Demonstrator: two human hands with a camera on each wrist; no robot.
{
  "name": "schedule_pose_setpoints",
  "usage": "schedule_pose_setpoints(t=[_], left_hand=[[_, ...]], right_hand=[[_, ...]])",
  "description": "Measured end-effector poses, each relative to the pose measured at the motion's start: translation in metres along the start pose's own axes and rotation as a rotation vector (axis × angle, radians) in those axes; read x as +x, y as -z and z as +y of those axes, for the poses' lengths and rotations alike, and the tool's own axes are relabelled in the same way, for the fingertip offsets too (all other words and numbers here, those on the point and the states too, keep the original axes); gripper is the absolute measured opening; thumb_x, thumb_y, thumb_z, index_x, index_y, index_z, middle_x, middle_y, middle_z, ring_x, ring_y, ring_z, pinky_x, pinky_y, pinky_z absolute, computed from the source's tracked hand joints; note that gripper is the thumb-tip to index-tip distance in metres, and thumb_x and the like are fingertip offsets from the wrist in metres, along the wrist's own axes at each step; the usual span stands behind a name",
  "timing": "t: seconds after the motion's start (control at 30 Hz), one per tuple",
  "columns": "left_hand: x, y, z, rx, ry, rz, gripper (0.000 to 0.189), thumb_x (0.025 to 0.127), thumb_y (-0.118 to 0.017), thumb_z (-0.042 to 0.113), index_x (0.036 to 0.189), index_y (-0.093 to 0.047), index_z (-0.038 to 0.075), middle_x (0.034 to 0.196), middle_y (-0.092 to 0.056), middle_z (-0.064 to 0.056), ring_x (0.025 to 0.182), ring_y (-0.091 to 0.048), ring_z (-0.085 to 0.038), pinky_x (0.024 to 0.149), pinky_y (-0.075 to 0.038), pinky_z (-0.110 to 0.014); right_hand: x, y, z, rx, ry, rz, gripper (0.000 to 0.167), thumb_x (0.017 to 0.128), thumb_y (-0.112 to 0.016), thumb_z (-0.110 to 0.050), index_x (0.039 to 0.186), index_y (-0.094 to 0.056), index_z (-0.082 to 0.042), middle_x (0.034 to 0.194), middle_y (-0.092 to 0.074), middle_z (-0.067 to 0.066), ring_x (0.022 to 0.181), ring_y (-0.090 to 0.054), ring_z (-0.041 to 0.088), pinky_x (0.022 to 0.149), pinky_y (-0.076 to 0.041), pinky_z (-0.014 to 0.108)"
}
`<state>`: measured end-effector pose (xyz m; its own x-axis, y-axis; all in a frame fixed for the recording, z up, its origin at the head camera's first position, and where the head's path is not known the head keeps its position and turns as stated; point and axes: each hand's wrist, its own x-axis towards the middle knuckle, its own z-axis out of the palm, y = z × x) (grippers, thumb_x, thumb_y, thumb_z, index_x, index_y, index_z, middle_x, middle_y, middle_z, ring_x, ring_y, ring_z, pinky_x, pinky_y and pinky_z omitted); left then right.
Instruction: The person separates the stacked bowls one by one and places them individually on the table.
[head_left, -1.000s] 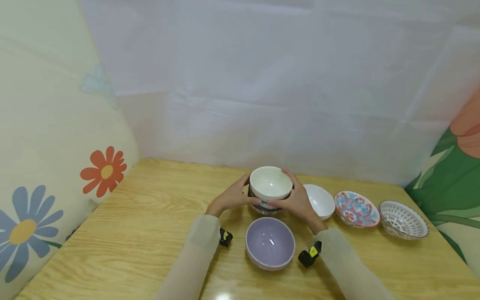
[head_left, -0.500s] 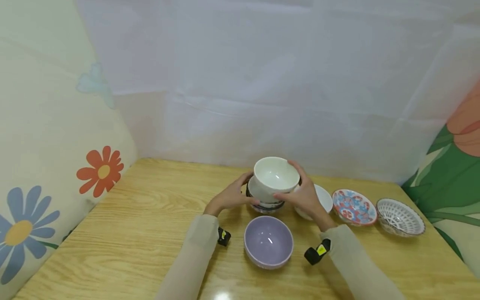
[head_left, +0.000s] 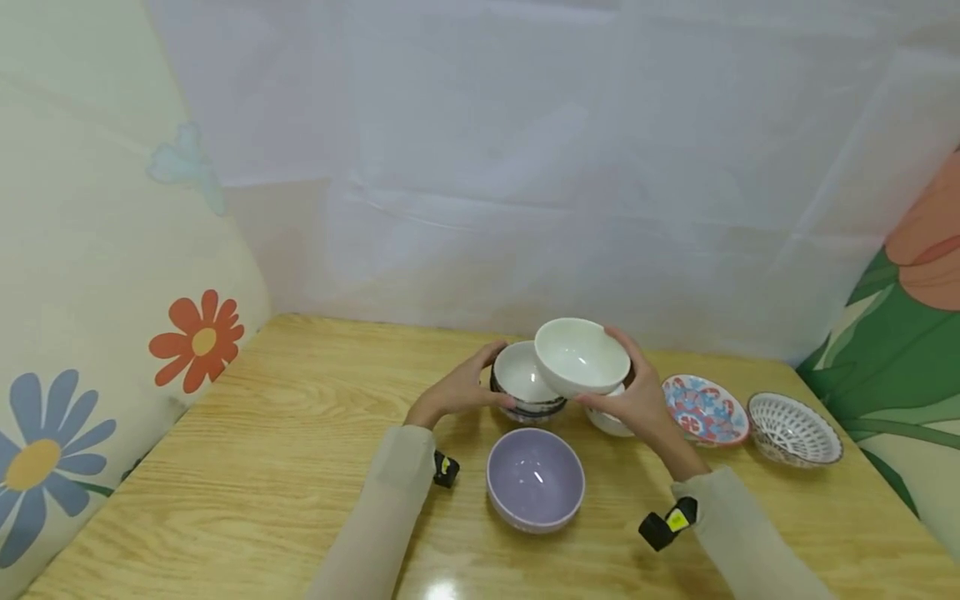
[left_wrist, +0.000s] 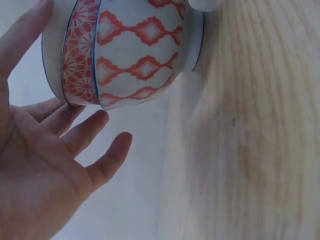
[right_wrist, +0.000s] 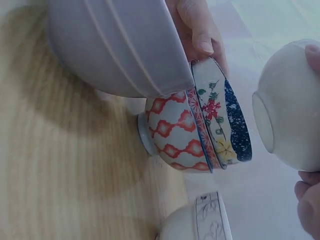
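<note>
The right hand (head_left: 637,404) holds a plain white bowl (head_left: 581,358) up in the air, at two o'clock from the bowl stack (head_left: 522,379) and not touching it. The left hand (head_left: 465,387) grips the bowl stack at its nine o'clock side (the lower bowl has pretty red diamonds). At six o'clock from the stack, a purple bowl (head_left: 535,479) sits on the tabletop (head_left: 262,467). A red and blue dish (head_left: 705,408) is at three o'clock.
</note>
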<state>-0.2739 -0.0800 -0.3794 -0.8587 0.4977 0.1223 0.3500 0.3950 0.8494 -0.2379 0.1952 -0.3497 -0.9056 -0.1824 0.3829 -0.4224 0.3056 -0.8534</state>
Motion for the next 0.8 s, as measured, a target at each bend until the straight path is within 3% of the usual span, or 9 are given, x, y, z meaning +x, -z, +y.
schedule_pose_setpoints(t=[0.27,0.57,0.8], left_hand=[[0.002,-0.002,0.001,0.016,0.056,0.01,0.099,0.075,-0.081,0.022,0.151,-0.02,0.006,0.154,-0.029,-0.017,0.142,-0.028,-0.034,0.115,-0.021,-0.055],[0.002,-0.002,0.001,0.027,0.039,0.013,0.096,0.076,-0.08,0.02,0.15,-0.022,0.004,0.153,-0.03,-0.018,0.141,-0.029,-0.035,0.115,-0.022,-0.055],[0.003,-0.003,0.0,0.032,0.048,0.021,0.096,0.076,-0.081,0.02,0.151,-0.022,0.005,0.154,-0.031,-0.016,0.141,-0.029,-0.033,0.116,-0.021,-0.054]], right_hand=[[-0.029,0.014,-0.003,0.087,0.016,0.032,0.097,0.061,-0.079,0.015,0.144,-0.032,0.004,0.136,-0.04,0.028,0.108,-0.051,0.004,0.087,-0.046,0.008],[-0.063,0.023,0.006,0.186,0.072,0.044,0.097,0.056,-0.076,0.023,0.141,-0.032,0.01,0.132,-0.044,0.005,0.11,-0.052,0.005,0.086,-0.049,0.012],[-0.087,0.031,0.018,0.28,0.096,0.041,0.095,0.055,-0.071,0.027,0.141,-0.036,0.006,0.134,-0.045,-0.005,0.111,-0.052,0.003,0.09,-0.048,0.012]])
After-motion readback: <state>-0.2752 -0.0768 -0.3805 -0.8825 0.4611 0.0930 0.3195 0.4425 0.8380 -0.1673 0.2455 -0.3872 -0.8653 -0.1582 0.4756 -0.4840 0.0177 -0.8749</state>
